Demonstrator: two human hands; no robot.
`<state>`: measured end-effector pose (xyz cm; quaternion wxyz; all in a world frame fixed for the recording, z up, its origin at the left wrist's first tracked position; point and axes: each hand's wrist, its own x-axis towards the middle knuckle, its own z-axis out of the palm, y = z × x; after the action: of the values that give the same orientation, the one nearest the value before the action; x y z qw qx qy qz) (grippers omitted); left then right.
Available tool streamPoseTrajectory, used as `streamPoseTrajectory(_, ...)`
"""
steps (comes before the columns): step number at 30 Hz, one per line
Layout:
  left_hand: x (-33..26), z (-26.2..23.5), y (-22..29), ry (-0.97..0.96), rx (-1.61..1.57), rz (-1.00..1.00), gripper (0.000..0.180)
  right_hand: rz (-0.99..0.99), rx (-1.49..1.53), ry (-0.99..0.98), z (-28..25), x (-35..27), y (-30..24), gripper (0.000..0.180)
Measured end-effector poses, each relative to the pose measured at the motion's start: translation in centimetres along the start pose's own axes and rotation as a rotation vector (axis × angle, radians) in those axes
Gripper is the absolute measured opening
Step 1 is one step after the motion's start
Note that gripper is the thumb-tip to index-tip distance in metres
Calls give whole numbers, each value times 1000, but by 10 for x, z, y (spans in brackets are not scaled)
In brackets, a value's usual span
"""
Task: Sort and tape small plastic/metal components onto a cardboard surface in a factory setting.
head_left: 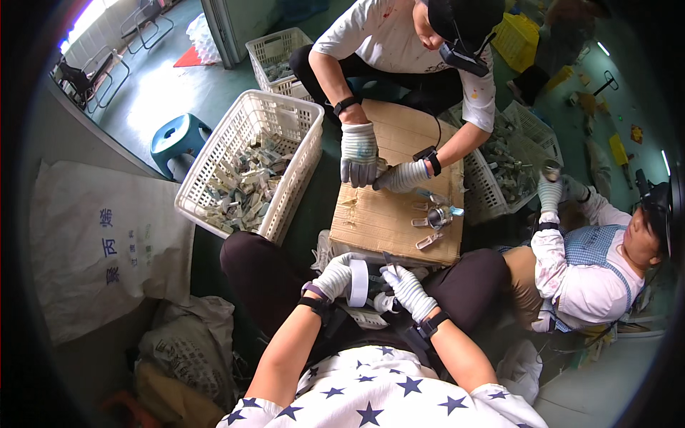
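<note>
Currently: left hand fingers closed round white tape roll, beside cardboard box; right hand pinches a small blade-like piece. Best kept steady, close together.

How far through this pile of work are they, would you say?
Done: a few finished-looking metal pieces lie on the cardboard sheet. In hand: the left hand holds a white roll, while the right hand works a small tool beside it. Left: the white basket holds a thick layer of parts, so probably plenty remains.
</note>
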<state>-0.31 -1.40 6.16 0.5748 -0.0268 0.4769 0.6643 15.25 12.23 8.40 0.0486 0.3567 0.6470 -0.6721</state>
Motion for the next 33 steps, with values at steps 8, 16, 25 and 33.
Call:
streamPoseTrajectory(8, 7, -18, -17, -17, 134, 35, 25, -16, 56, -33, 2, -1, 0, 22)
streamPoseTrajectory(16, 12, -15, -19, -31, 159, 36, 27, 64, 354, -97, -7, -1, 8, 16)
streamPoseTrajectory(25, 13, -19, -23, -21, 123, 39, 23, 90, 295, -47, -2, -2, 6, 14)
streamPoseTrajectory(33, 10, -15, -18, -11, 224, 26, 22, 91, 379, -66, -8, 3, 2, 19)
